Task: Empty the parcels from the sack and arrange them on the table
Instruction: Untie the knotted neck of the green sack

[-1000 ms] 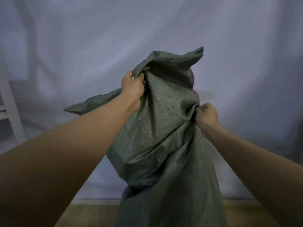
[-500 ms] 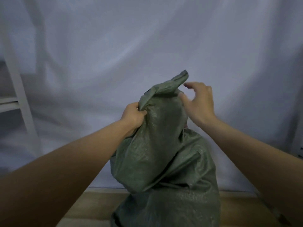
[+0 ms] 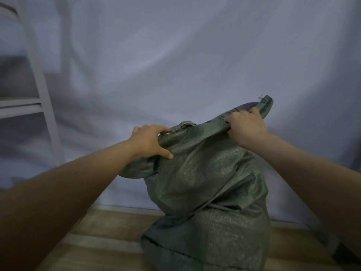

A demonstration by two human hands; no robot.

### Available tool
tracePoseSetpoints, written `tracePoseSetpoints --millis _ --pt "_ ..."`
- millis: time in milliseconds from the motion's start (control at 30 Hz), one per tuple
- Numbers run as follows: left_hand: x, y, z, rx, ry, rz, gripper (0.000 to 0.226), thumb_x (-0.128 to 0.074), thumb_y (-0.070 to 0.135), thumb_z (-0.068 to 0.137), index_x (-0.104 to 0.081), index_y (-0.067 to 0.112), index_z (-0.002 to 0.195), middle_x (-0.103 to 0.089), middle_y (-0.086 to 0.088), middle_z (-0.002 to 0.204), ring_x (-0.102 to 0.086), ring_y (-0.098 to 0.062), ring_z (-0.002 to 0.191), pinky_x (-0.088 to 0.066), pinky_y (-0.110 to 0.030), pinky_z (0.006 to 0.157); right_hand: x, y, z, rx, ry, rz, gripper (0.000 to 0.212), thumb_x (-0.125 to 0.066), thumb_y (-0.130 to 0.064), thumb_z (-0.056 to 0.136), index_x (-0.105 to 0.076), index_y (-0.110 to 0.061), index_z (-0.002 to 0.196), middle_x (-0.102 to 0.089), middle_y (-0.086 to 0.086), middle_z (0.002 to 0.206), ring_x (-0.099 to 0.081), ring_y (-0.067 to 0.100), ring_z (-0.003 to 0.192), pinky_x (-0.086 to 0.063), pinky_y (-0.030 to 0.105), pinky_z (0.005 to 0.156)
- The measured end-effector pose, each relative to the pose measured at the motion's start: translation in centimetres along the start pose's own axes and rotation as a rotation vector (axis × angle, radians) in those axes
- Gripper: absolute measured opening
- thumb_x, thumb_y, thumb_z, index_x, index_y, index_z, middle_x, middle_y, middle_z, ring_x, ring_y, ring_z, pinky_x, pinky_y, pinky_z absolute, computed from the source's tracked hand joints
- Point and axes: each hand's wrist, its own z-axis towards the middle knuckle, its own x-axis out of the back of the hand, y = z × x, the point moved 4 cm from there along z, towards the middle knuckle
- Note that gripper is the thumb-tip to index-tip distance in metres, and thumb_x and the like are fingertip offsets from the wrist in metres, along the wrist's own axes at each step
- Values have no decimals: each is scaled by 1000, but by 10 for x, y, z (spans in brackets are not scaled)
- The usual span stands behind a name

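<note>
A bulky green woven sack (image 3: 207, 192) stands upright on the wooden floor in front of me, its top edge pulled out sideways. My left hand (image 3: 150, 140) grips the left end of the sack's rim. My right hand (image 3: 246, 126) is closed on the right end of the rim, held a little higher. A sliver of something purple (image 3: 251, 105) shows at the mouth just above my right hand. The parcels inside are hidden by the sack cloth.
A pale grey cloth backdrop (image 3: 175, 65) hangs behind the sack down to the wooden floor (image 3: 101, 241). A white shelf frame (image 3: 39, 90) stands at the left edge. A dark object (image 3: 345, 251) lies at the bottom right.
The sack top has come down from its raised, bunched position. My right hand let go of the side, reached over the top and closed on the rim's right end; the mouth is now stretched wide.
</note>
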Motion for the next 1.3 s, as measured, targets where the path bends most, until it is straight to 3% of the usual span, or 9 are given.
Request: tracePoseSetpoints --millis 233,400,500,600,767,900,1000,1200,1300 --pt "-16 -47 5 175 -58 88 106 -75 70 67 -32 25 153 -45 -1 152 -43 -28 137 -31 -45 112 -5 -4 -7 132 -86 130 18 -56 -10 87 -47 -21 76 -50 0 77 -53 30 84 -29 34 75" --pt "-25 -68 9 192 -107 -9 41 -72 47 84 -72 23 117 -70 -3 116 -63 -24 105 -52 -42 91 -18 -4 -17 108 -435 536 30 -74 -49 81 -67 -27 101 -66 -9 95 -63 15 91 -50 33 81" --pt "-21 -70 13 206 -53 -147 24 -71 36 88 -79 14 97 -70 -4 84 -63 -25 82 -53 -37 75 -25 -2 -17 -15 -503 633 35 -75 -48 81 -76 -15 94 -70 -3 84 -62 14 76 -48 30 71" --pt "4 -56 24 283 17 -465 18 -71 20 90 -75 3 90 -64 -14 72 -59 -28 66 -58 -42 68 -22 4 1 -162 -341 430 30 -68 -29 91 -70 1 87 -71 11 88 -60 26 77 -51 35 70" --pt "64 -31 78 307 436 -1034 15 -70 21 82 -77 16 70 -73 -18 87 -71 -39 82 -59 -58 78 23 15 27 -412 353 608 21 -52 -14 95 -67 -9 82 -65 15 83 -57 36 78 -48 40 68" --pt "53 -2 70 209 224 -672 21 -64 26 92 -74 12 81 -67 -14 75 -66 -31 68 -58 -39 65 -2 16 16 -461 113 625 23 -56 -11 93 -65 -11 72 -65 15 79 -61 36 78 -49 38 68" --pt "33 -1 67 259 22 -776 9 -61 7 93 -69 2 93 -57 -13 68 -50 -23 51 -51 -32 52 -16 18 6 -439 -94 614 27 -55 -1 91 -62 -8 66 -63 17 72 -63 35 74 -51 39 64" --pt "88 34 107 179 399 -1231 23 -59 7 94 -65 13 72 -65 -13 78 -64 -28 68 -60 -49 74 21 54 40 -660 427 1064 29 -44 8 88 -67 -6 77 -67 19 79 -70 37 72 -61 51 71" --pt "59 44 101 223 232 -1003 21 -54 12 97 -67 5 81 -66 -17 73 -69 -31 56 -62 -47 56 7 60 39 -583 262 968 27 -46 6 88 -66 -6 75 -67 18 74 -71 33 66 -62 47 65"
